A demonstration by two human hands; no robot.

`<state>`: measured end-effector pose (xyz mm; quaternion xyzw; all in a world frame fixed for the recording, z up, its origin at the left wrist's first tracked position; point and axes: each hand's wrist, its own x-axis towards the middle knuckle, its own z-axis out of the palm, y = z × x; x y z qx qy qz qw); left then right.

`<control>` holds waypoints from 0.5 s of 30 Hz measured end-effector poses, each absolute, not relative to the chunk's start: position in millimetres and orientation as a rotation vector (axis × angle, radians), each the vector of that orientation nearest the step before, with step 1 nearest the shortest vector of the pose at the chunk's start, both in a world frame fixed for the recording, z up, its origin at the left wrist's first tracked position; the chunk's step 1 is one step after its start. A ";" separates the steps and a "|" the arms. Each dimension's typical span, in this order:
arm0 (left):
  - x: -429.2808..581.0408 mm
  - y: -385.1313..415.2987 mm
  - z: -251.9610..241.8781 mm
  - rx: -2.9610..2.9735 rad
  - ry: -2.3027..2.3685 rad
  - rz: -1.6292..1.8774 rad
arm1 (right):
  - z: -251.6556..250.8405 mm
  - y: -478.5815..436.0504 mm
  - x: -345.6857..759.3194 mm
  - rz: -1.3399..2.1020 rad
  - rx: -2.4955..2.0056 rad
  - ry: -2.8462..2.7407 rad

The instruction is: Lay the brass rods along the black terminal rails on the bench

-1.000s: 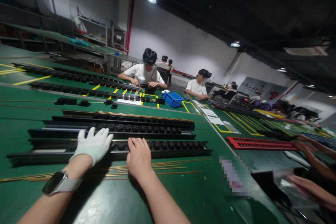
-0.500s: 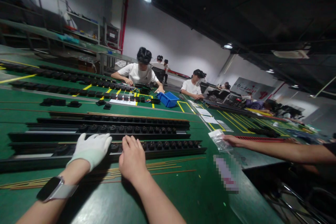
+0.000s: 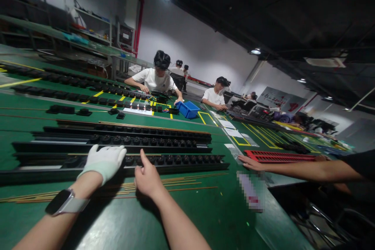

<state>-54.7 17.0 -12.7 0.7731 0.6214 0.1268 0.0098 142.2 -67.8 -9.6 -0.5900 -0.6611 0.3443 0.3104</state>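
Note:
My left hand point(image 3: 103, 161), in a white glove, lies across the nearest long black rail point(image 3: 187, 168). Its fingers bend down over that rail, their tips hidden. A row of round black parts point(image 3: 191, 159) sits inside the rail, and a thin brass-coloured rod point(image 3: 79, 154) lies along its top. Bare and just right of the glove, my right hand point(image 3: 147, 177) has its index finger stretched out over the rail's near side. The thumb and other fingers are curled, and nothing shows in them. Whether the fingertip touches the rail cannot be told.
More thin rods point(image 3: 181, 181) lie on the green table point(image 3: 222, 218) before the rail. Behind it are further black rails point(image 3: 172, 149). A blue bin point(image 3: 188, 110) stands beyond. At right, a co-worker's hand point(image 3: 250, 163) reaches beside a red slotted strip point(image 3: 278, 157). Others sit across the table.
My right hand's fingers have curled, leaving the index finger stretched. My left hand stays on the rail. The co-worker's hand has left the clear bag and moved slightly left; more red strip shows.

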 end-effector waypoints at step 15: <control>-49.5 4.8 5.9 2.407 1.937 0.292 | -15.2 -68.3 165.7 1.209 -1.361 -1.491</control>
